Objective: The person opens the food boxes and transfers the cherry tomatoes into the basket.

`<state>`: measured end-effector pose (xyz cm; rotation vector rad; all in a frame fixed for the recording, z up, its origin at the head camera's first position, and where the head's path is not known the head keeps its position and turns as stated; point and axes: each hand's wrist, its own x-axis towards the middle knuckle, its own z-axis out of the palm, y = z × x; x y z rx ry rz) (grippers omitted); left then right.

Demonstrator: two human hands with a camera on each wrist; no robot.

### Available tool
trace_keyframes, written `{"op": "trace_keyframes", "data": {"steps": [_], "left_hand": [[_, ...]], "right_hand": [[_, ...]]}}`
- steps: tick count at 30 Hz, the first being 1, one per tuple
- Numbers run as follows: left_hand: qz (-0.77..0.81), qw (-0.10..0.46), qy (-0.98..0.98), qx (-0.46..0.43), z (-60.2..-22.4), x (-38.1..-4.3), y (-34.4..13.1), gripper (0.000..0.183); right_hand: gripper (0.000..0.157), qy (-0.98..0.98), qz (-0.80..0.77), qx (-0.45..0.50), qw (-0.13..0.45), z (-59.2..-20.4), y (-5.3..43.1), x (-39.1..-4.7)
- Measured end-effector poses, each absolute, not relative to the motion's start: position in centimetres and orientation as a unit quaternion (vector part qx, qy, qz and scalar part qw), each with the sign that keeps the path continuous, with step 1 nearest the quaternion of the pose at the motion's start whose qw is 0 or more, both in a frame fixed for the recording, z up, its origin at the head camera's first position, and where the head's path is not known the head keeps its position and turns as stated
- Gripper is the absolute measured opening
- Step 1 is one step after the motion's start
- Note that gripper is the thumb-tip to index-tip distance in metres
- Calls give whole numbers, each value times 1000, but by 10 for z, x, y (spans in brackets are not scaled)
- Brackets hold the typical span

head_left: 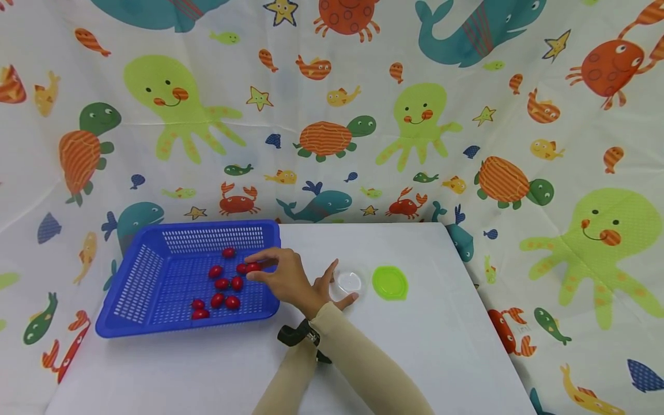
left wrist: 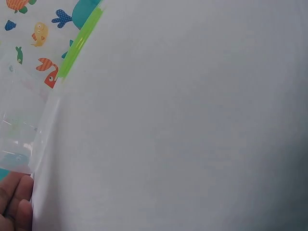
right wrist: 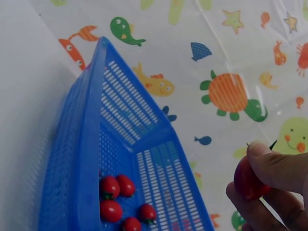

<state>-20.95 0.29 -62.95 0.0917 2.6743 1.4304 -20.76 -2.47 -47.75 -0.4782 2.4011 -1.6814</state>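
My right hand [head_left: 284, 275] is over the right side of the blue plastic basket [head_left: 171, 271]. Between thumb and fingertips it pinches a red cherry tomato [right wrist: 248, 180]; the right wrist view shows dark green stem tips on it. Several more cherry tomatoes [head_left: 222, 283] lie on the basket floor. Crossing beneath the right forearm, my left hand [head_left: 323, 286] holds a clear plastic cup [head_left: 349, 282], thumb and a finger on either side. In the left wrist view, curled fingertips [left wrist: 21, 199] show at the cup's base.
A bright green lid [head_left: 390, 283] lies on the white table [head_left: 415, 357] just right of the cup. Behind the table hangs a curtain [head_left: 332, 115] printed with sea animals. The two forearms cross in front of the basket's right end.
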Motion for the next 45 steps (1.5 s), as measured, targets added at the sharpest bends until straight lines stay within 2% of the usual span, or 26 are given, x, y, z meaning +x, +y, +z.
{"op": "trace_keyframes", "data": {"steps": [8, 34, 45], "left_hand": [[487, 22, 872, 37, -638, -207, 2, 103], [472, 63, 879, 28, -625, -205, -4, 103], [474, 29, 879, 41, -635, -203, 3, 101]], "right_hand": [[26, 810, -557, -148, 106, -475, -48, -215], [23, 790, -577, -141, 153, -485, -93, -230], [22, 795, -575, -99, 165, -490, -105, -231]]}}
